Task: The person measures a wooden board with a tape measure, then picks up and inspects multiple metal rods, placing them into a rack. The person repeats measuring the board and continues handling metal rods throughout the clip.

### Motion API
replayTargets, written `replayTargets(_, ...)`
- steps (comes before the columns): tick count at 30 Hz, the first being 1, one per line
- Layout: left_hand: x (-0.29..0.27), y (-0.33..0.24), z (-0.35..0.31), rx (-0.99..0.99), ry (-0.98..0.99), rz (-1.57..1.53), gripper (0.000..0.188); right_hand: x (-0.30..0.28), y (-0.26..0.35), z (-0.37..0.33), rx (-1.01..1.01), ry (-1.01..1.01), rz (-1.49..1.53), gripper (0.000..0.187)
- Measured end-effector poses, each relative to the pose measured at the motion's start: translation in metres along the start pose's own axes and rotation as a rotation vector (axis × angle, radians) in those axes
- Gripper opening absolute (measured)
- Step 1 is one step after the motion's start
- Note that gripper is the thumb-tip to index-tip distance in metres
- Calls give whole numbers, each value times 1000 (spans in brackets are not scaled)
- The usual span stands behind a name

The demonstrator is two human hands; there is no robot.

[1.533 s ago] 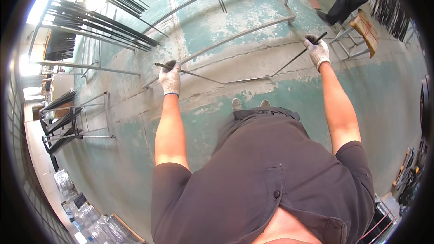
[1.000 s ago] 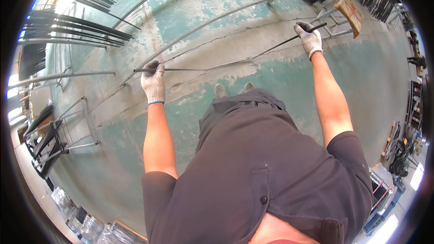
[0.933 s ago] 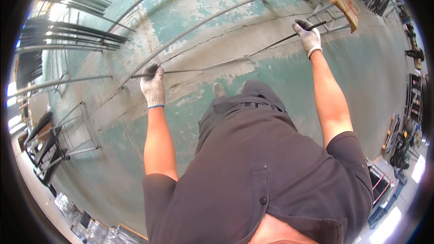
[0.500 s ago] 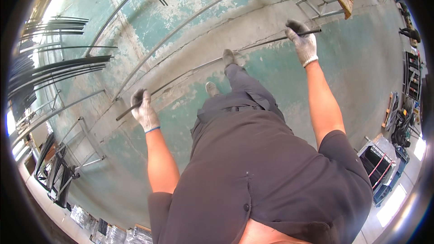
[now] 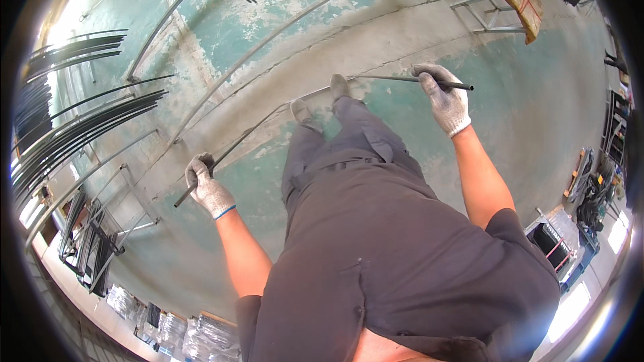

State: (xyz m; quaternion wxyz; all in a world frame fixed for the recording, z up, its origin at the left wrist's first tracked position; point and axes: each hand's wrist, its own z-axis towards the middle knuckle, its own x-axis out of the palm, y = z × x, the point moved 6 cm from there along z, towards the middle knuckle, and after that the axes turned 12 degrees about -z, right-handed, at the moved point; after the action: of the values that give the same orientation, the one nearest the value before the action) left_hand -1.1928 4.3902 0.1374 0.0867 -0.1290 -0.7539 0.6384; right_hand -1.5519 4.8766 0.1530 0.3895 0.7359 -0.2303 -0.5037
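My left hand (image 5: 209,191), in a grey-white work glove, is closed around one end of a long, thin dark rod (image 5: 245,136). Toward the other end, my right hand (image 5: 446,100) in a matching glove has its fingers wrapped round the same rod. A short tip sticks out past each hand. Between the hands the rod bows away from me, and its shinier middle stretch passes by my shoes (image 5: 302,112). I cannot tell whether it touches the shoes or the floor.
Bundles of dark rods (image 5: 87,124) rest on metal racks at the left. Long metal rails (image 5: 268,40) cross the worn green floor (image 5: 516,114) ahead. A metal stand (image 5: 493,13) with a wrapped bundle is far right. Plastic-wrapped stacks (image 5: 211,335) lie at lower left.
Both hands have come closer to my body, the right one more. The rod, nearly straight before, is now plainly bowed. My left foot has shifted forward, nearer the rod.
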Motion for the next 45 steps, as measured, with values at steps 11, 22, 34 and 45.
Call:
replayTargets(11,46,-6,7,57,172,209,19,47,72,-11,-271,29,-240,50)
replayTargets(22,175,-19,-83,588,772,395,18,222,155,-17,-641,395,-428,57)
replayTargets(34,14,-11,68,72,411,340,17,24,-31,60,155,-29,-362,29)
replayTargets(45,96,-58,75,224,437,282,15,37,22,48,169,-178,175,33)
